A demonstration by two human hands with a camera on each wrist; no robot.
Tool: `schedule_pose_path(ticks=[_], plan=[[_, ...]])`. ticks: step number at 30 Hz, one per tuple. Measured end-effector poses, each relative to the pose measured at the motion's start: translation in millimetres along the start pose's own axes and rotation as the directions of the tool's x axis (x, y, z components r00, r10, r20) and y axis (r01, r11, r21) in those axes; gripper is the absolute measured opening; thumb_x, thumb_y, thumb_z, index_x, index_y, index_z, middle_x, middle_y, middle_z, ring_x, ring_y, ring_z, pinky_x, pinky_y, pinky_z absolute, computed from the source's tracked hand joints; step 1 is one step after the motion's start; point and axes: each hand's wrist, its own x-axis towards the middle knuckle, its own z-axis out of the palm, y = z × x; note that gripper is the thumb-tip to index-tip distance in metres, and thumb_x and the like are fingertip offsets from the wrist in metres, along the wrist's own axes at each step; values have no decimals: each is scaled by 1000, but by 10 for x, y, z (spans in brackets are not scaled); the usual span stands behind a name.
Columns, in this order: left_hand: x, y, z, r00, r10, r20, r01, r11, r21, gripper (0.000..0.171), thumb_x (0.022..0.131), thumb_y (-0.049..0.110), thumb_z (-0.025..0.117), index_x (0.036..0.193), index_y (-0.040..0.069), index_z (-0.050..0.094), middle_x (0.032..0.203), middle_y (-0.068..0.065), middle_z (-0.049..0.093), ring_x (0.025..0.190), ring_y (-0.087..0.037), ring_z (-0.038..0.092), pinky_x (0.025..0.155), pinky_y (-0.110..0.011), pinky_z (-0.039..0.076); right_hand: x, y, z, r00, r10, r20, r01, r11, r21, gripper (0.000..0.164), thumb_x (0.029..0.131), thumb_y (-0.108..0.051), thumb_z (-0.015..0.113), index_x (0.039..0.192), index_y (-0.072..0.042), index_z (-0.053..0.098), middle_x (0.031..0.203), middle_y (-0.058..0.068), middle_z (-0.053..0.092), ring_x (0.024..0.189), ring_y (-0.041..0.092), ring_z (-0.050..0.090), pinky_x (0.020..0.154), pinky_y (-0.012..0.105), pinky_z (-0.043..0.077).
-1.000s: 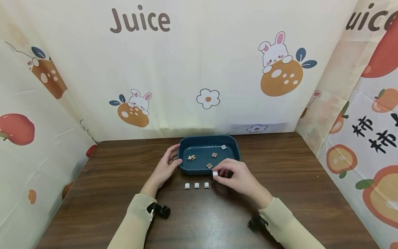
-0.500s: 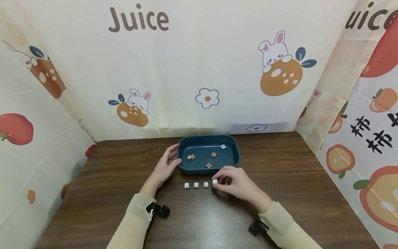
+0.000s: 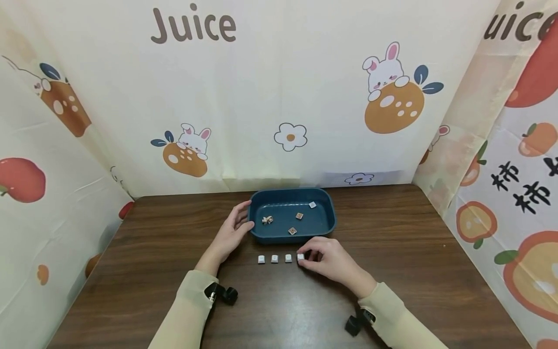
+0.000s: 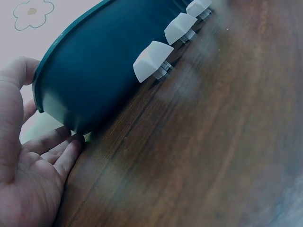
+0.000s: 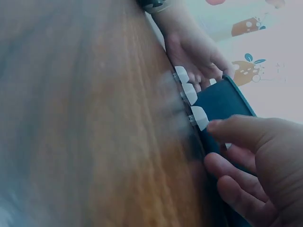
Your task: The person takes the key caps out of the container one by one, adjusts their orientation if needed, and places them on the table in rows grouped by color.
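Note:
In the head view my right hand [image 3: 328,257] pinches a white keycap [image 3: 301,257] between thumb and fingertips, low over the table at the right end of a row. That row is three white keycaps, left [image 3: 261,259], middle [image 3: 274,259] and right [image 3: 288,258], evenly spaced. In the right wrist view, the held keycap [image 5: 228,145] is mostly hidden behind my thumb. My left hand [image 3: 228,234] holds the left end of a dark teal tray [image 3: 279,240], thumb at its rim. The left wrist view shows its fingers [image 4: 68,153] against the tray's lower side.
Inside the tray lie another white keycap [image 3: 312,205] and several small brown pieces, such as one near its front [image 3: 292,231]. The tray stands at the back of the brown wooden table [image 3: 174,232]. Printed cloth walls [image 3: 244,97] rise behind and at both sides.
My right hand has brought the keycap from beside the tray's front edge toward me and down, into line with the other three. The left hand stays at the tray.

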Motion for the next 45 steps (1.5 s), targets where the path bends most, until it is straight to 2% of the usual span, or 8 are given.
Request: schedule_pose_path(ticks=[6, 13, 25, 45], plan=[[4, 4, -8, 1000, 2, 1, -2, 1000, -1, 62, 113, 14, 60, 168, 30, 38, 169, -16, 45, 155, -37, 45, 126, -59, 37, -5, 33, 40, 998, 63, 14, -62, 997, -50, 20, 92, -18, 90, 111, -18, 84, 103, -6, 78, 67, -4, 57, 60, 21, 53], [10, 21, -10, 1000, 3, 0, -3, 1000, -2, 62, 112, 14, 61, 168, 30, 37, 169, -15, 45, 155, -36, 45, 126, -57, 37, 1, 51, 56, 995, 101, 20, -101, 994, -37, 21, 91, -19, 91, 111, -19, 84, 103, -5, 78, 63, -4, 56, 60, 22, 53], [5, 23, -16, 1000, -4, 0, 4, 1000, -3, 62, 112, 14, 61, 168, 30, 38, 169, -16, 45, 154, -36, 46, 125, -58, 38, -3, 55, 73, 995, 97, 3, -97, 995, -28, 21, 91, -20, 92, 111, -19, 85, 105, -5, 78, 65, -3, 56, 59, 22, 52], [-10, 21, 9, 1000, 7, 3, -7, 1000, -7, 64, 112, 12, 61, 169, 29, 36, 167, -16, 46, 153, -37, 48, 124, -57, 39, -22, 25, 10, 992, 121, 46, -120, 992, -26, 26, 94, -21, 89, 118, -16, 83, 111, 0, 78, 64, -4, 58, 60, 22, 54]])
